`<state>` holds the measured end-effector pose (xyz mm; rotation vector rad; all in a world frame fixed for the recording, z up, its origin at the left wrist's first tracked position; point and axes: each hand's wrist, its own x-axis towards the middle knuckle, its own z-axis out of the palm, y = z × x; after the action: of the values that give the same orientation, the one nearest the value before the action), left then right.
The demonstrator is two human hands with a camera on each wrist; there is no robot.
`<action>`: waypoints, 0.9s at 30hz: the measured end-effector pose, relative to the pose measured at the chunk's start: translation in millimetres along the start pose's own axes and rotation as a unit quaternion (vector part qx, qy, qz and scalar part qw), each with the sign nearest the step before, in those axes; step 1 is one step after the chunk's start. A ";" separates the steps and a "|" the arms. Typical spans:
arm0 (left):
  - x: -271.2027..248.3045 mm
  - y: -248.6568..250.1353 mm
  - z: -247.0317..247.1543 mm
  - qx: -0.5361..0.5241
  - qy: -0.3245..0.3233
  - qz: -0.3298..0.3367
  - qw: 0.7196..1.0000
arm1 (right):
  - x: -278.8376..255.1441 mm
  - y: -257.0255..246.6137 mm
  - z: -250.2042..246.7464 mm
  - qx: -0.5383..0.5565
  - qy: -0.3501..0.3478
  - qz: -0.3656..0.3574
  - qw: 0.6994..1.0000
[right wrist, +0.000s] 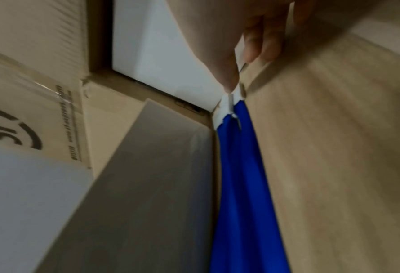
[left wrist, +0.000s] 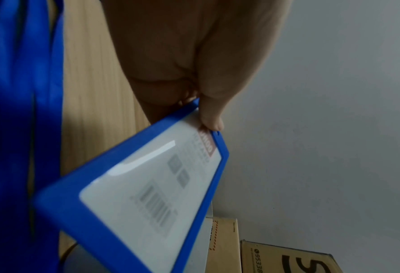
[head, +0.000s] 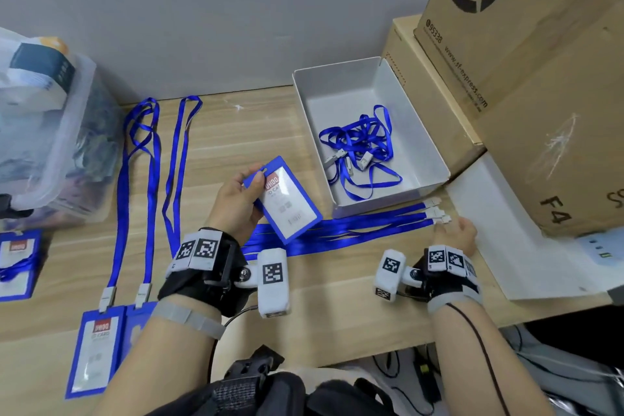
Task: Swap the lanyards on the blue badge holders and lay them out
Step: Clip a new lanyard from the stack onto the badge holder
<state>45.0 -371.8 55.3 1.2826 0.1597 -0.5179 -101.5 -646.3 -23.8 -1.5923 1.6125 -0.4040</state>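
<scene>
Lots of stuff crowding this wooden desk [head: 337,307]. A big cardboard shipping box [head: 526,71] is sitting on the right with a white lid [head: 513,233] lying under its edge, and an open white tray [head: 341,81] just left of it is holding a tangle of blue lanyards [head: 363,149]. A clear plastic bin [head: 64,145] is taking up the far left.

Two finished badges [head: 101,348] are lying at the lower left, their lanyards [head: 148,159] stretched toward the wall, with another badge [head: 17,260] at the left edge.

The left hand [head: 236,203] is holding a blue badge holder [head: 287,203] up off the desk, thumb pinching the top corner by the slot; no lanyard on it, white card with a barcode inside. The right hand [head: 456,233] is reaching to the white clips [head: 439,213] of three loose lanyards [head: 354,230] lying flat in front of the tray, with thumb and fingers [right wrist: 257,44] closing narrowly on one clip [right wrist: 229,99].
</scene>
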 end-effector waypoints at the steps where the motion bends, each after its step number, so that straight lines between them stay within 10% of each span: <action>1: -1.8 -1.6 0.7 -0.001 -0.002 -0.004 1.000 | 3.5 2.8 0.2 -0.024 -0.016 -0.004 1.000; 14: -10.4 -4.4 -4.3 -0.008 0.000 -0.026 1.000 | 7.8 5.5 4.8 -0.070 -0.015 -0.001 0.997; 20: -11.4 -4.4 -6.2 -0.009 -0.002 -0.022 1.000 | -20.3 5.5 -1.8 0.091 -0.013 -0.028 0.995; 27: -21.4 3.3 -8.8 0.020 -0.031 0.014 0.999 | -76.8 -57.9 -13.5 0.348 -0.140 -0.090 0.923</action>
<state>29.2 -357.0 64.1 1.3041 0.0795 -0.5380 -82.0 -587.2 50.7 -1.1735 0.9477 -0.7182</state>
